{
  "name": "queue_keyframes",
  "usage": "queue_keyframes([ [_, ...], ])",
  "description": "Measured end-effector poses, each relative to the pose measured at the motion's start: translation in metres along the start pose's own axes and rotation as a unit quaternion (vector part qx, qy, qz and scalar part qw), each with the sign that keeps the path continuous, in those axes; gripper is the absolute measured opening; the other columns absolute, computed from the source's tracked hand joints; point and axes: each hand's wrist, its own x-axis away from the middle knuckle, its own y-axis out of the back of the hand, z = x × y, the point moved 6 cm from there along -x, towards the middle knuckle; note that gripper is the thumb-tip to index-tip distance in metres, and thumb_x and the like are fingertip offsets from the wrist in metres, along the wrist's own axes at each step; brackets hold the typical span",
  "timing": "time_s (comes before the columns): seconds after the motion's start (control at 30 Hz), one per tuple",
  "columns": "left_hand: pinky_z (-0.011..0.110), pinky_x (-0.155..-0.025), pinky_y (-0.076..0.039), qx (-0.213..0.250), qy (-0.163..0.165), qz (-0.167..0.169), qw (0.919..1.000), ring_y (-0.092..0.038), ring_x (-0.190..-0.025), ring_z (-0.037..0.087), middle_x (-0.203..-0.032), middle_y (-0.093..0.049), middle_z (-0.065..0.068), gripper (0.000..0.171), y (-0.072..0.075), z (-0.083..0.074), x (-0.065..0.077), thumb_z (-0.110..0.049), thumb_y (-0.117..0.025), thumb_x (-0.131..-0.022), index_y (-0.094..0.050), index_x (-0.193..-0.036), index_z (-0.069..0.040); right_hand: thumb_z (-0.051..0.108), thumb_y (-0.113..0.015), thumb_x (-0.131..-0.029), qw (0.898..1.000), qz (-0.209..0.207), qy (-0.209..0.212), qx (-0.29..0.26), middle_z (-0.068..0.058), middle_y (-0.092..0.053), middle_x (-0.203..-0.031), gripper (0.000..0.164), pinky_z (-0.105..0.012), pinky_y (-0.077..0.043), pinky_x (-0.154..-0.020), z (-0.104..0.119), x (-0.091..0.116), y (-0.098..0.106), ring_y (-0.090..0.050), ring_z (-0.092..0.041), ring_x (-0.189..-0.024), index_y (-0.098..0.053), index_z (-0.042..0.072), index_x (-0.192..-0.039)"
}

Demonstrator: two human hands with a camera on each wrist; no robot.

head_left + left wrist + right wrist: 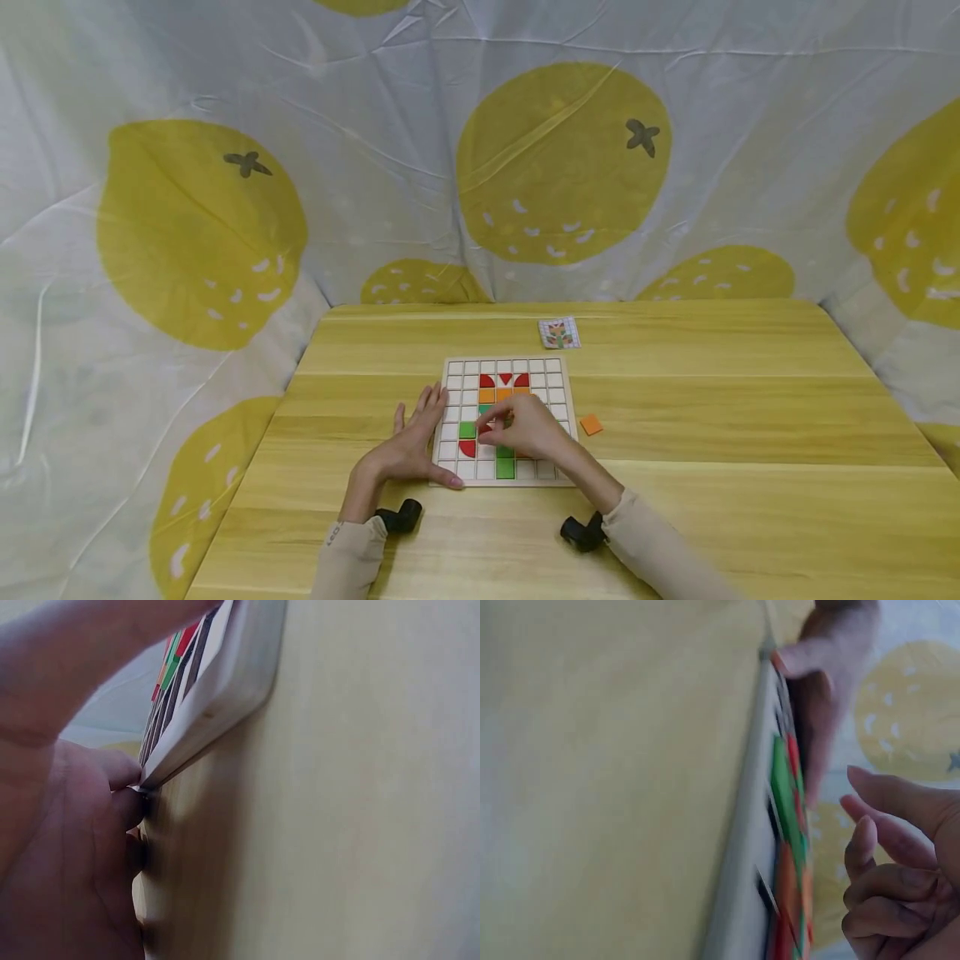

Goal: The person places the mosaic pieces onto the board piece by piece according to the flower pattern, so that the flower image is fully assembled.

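A white gridded puzzle board [555, 367] lies on the wooden table, with coloured tiles in its middle cells. Along its left edge my left hand [408, 446] rests with fingers spread, the thumb at the front edge. My right hand [528, 425] hovers over the board's middle. Its thumb and index finger stand apart in the right wrist view, with nothing between them. Just left of those fingertips lies a green square [467, 430], above a red quarter-circle [467, 449]. Red pieces and orange squares [487, 396] fill cells farther back. Part of the pattern is hidden under the right hand.
A loose orange square [592, 424] lies on the table just right of the board. Behind the board is a small pattern card [559, 332]. A lemon-print cloth [405, 208] hangs around the table. Black wrist devices [401, 517] sit under both forearms.
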Motion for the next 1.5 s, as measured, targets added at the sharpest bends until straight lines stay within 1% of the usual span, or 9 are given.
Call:
queue_keyframes([
  [0.1,0.069,-0.121,0.02,0.0,-0.002,-0.002,1.0,0.018,-0.161,0.036,-0.175,0.013,0.013,0.144,0.001,0.0,-0.001,-0.05,-0.094,-0.069,0.002,-0.166,-0.003,0.016,-0.082,-0.089,1.0,-0.017,-0.009,-0.007,0.001,-0.066,-0.074,0.014,-0.019,-0.035,-0.05,-0.009,0.006,0.027,-0.045,-0.008,-0.057,-0.083,0.009,-0.1],
  [0.33,0.069,-0.121,0.02,0.001,-0.005,-0.003,1.0,0.017,-0.161,0.036,-0.175,0.014,0.013,0.145,0.002,-0.001,-0.002,-0.049,-0.095,-0.068,0.002,-0.166,-0.003,0.017,-0.078,-0.092,0.995,-0.073,-0.06,-0.016,-0.006,-0.067,-0.086,0.019,-0.02,-0.038,-0.052,-0.051,0.034,0.09,-0.049,-0.012,-0.064,-0.08,0.006,-0.107],
  [0.53,0.07,-0.121,0.02,-0.003,-0.007,-0.003,1.0,0.017,-0.161,0.037,-0.175,0.013,0.014,0.144,0.003,0.0,-0.001,-0.049,-0.095,-0.069,0.001,-0.166,-0.002,0.017,-0.078,-0.093,0.994,-0.073,-0.077,-0.041,-0.013,-0.068,-0.094,0.028,-0.02,-0.039,-0.053,-0.083,0.057,0.116,-0.052,-0.01,-0.067,-0.077,0.001,-0.116],
  [0.7,0.07,-0.121,0.02,0.003,-0.009,-0.004,0.9999,0.017,-0.161,0.037,-0.175,0.013,0.014,0.144,0.0,0.001,-0.001,-0.047,-0.096,-0.068,0.0,-0.165,-0.001,0.009,-0.082,-0.087,0.997,-0.023,-0.054,-0.042,-0.013,-0.066,-0.092,0.038,-0.02,-0.046,-0.061,-0.095,0.066,0.119,-0.056,-0.011,-0.077,-0.073,-0.003,-0.122],
  [0.83,0.069,-0.121,0.02,0.004,-0.007,-0.003,1.0,0.018,-0.161,0.036,-0.175,0.014,0.012,0.144,-0.002,0.001,0.001,-0.047,-0.096,-0.068,0.001,-0.166,-0.002,0.005,-0.083,-0.085,0.999,0.011,-0.035,-0.039,-0.013,-0.066,-0.089,0.034,-0.019,-0.047,-0.065,-0.097,0.067,0.115,-0.055,-0.009,-0.078,-0.074,-0.004,-0.116],
  [0.97,0.069,-0.121,0.02,0.007,-0.008,-0.007,0.9999,0.018,-0.161,0.036,-0.175,0.014,0.013,0.145,0.0,0.001,0.001,-0.047,-0.096,-0.068,0.001,-0.166,-0.002,0.004,-0.084,-0.084,0.999,0.011,-0.03,-0.037,-0.013,-0.066,-0.086,0.027,-0.019,-0.047,-0.061,-0.095,0.065,0.115,-0.054,-0.007,-0.074,-0.075,-0.004,-0.108],
  [1.07,0.07,-0.12,0.02,0.009,-0.011,-0.01,0.9999,0.018,-0.161,0.036,-0.175,0.014,0.013,0.145,0.001,0.001,0.001,-0.046,-0.097,-0.068,0.001,-0.166,-0.002,0.005,-0.085,-0.082,0.999,0.012,-0.034,-0.031,-0.013,-0.065,-0.086,0.029,-0.019,-0.045,-0.06,-0.096,0.065,0.115,-0.053,-0.008,-0.071,-0.074,-0.004,-0.107],
  [1.37,0.07,-0.121,0.02,0.003,-0.006,-0.006,1.0,0.017,-0.161,0.036,-0.175,0.014,0.013,0.145,0.0,0.001,0.001,-0.047,-0.096,-0.068,0.002,-0.166,-0.003,0.01,-0.083,-0.086,0.998,0.017,-0.035,0.039,-0.009,-0.068,-0.093,0.023,-0.02,-0.044,-0.061,-0.094,0.065,0.112,-0.05,-0.008,-0.071,-0.072,0.001,-0.104],
  [1.5,0.069,-0.121,0.02,0.001,-0.004,-0.007,1.0,0.017,-0.161,0.037,-0.175,0.013,0.014,0.145,0.0,0.001,0.001,-0.048,-0.096,-0.068,0.001,-0.166,-0.003,0.011,-0.08,-0.089,0.999,0.012,-0.051,0.006,-0.015,-0.071,-0.106,0.024,-0.021,-0.045,-0.055,-0.09,0.063,0.11,-0.052,-0.007,-0.064,-0.072,0.0,-0.108],
])
